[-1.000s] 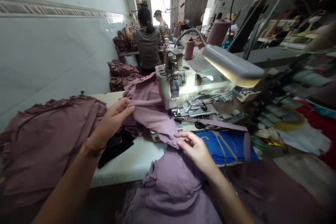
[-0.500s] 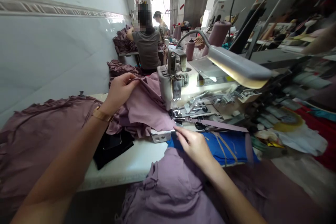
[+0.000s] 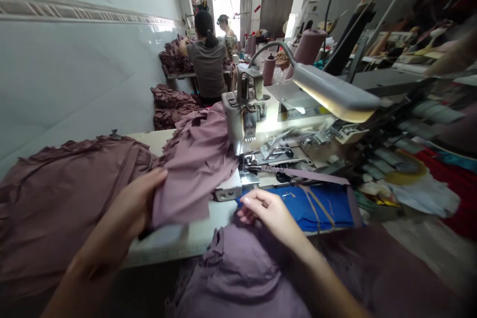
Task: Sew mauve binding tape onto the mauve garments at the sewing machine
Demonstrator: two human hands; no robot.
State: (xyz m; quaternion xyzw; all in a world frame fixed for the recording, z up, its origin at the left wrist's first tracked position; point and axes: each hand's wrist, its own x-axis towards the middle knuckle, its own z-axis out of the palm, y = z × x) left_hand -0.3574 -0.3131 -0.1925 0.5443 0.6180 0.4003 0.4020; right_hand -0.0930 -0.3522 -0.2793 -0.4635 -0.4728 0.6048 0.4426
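My left hand (image 3: 132,203) grips the near edge of a mauve fabric piece (image 3: 194,164) that drapes over the white table (image 3: 186,238), just left of the sewing machine (image 3: 253,119). At the table's front edge my right hand (image 3: 266,211) hovers with its fingers loosely curled above more mauve fabric (image 3: 242,268) bunched in my lap. What those fingers hold, if anything, I cannot make out. A mauve strip (image 3: 309,175) runs from the presser foot to the right over a blue cloth (image 3: 320,208).
A pile of mauve garments (image 3: 55,194) covers the table's left side by the white wall. A lamp (image 3: 331,92) hangs over the machine. Thread cones (image 3: 307,44) stand behind it. A person (image 3: 208,62) sits at another table ahead. Clutter fills the right side.
My left hand dropped from up beside the machine head and pulled the mauve piece back toward me and left. My right hand slid from the needle area back to the table's edge.
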